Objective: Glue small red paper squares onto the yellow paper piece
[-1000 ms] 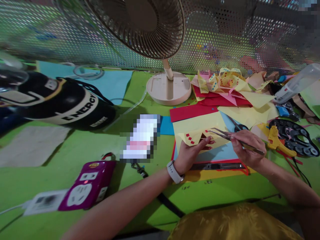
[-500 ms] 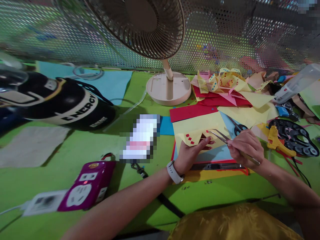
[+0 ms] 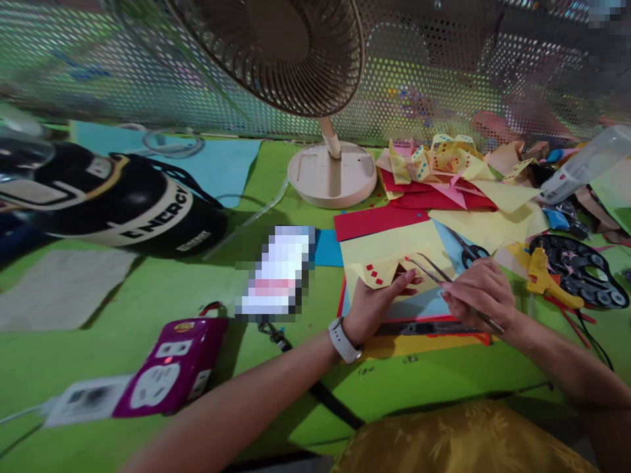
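My left hand (image 3: 377, 305), with a white watch on the wrist, holds a folded pale yellow paper piece (image 3: 371, 271) that has red squares on it. My right hand (image 3: 480, 295) is closed on metal tweezers (image 3: 434, 268), which slant up and left. Their tips touch or hover over the upper edge of the yellow piece, beside a small red square (image 3: 407, 259). Both hands are above stacked sheets of yellow (image 3: 384, 243) and light blue paper. A utility knife (image 3: 424, 328) lies just below them.
Black-handled scissors (image 3: 474, 253), a yellow glue gun (image 3: 547, 279) and a black palette (image 3: 604, 292) lie right. Paper strips and scraps (image 3: 451, 157) are heaped behind. A fan (image 3: 332, 174), phone (image 3: 279, 269), large bottle (image 3: 133, 203) and purple power strip (image 3: 172, 368) stand or lie left.
My right hand and the tweezers have shifted slightly left, and the tweezer tips sit a little further left along the paper's edge. My left hand looks unmoved.
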A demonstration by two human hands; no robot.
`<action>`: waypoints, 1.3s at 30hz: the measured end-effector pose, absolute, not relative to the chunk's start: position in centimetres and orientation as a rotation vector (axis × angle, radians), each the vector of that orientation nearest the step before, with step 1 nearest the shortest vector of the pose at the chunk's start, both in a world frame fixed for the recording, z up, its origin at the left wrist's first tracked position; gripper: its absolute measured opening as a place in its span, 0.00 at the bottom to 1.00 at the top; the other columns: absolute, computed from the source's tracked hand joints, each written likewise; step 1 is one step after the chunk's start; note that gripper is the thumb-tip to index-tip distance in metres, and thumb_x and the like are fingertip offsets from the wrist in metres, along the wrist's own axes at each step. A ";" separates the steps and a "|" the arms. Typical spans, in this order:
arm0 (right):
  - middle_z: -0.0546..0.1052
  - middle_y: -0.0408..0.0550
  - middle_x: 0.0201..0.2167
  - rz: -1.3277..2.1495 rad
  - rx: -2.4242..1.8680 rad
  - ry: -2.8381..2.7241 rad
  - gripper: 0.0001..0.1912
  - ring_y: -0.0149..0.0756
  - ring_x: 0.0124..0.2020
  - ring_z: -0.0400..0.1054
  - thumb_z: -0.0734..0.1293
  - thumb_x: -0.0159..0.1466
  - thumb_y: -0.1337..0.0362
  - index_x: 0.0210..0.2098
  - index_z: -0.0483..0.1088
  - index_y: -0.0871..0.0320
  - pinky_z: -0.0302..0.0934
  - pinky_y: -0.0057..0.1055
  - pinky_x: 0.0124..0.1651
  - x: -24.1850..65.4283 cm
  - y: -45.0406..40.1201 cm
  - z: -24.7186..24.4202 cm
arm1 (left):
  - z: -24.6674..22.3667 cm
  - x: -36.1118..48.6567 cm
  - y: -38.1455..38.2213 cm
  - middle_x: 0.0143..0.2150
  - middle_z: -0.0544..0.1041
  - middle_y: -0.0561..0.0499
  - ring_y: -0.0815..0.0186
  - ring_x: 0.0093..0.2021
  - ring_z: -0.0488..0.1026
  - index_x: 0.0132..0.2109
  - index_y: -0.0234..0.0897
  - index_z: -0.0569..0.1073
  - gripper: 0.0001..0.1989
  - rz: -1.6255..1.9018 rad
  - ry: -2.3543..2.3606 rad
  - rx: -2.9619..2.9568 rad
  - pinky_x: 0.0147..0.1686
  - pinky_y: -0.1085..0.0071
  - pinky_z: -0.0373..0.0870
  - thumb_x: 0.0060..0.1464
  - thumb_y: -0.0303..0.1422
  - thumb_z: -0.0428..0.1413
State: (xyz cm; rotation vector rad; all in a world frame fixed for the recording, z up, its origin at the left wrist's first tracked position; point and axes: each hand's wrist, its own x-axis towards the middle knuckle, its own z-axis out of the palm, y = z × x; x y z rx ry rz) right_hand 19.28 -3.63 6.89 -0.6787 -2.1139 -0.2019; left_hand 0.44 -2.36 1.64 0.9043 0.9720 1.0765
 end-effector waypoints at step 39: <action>0.78 0.41 0.28 0.591 -1.131 -1.407 0.05 0.29 0.22 0.73 0.67 0.63 0.62 0.40 0.69 0.51 0.70 0.26 0.24 19.2 -3.4 5.4 | 1.2 -0.1 -2.4 0.20 0.78 0.52 0.65 0.23 0.77 0.26 0.32 0.76 0.09 0.977 0.840 0.833 0.28 0.70 0.78 0.44 0.33 0.66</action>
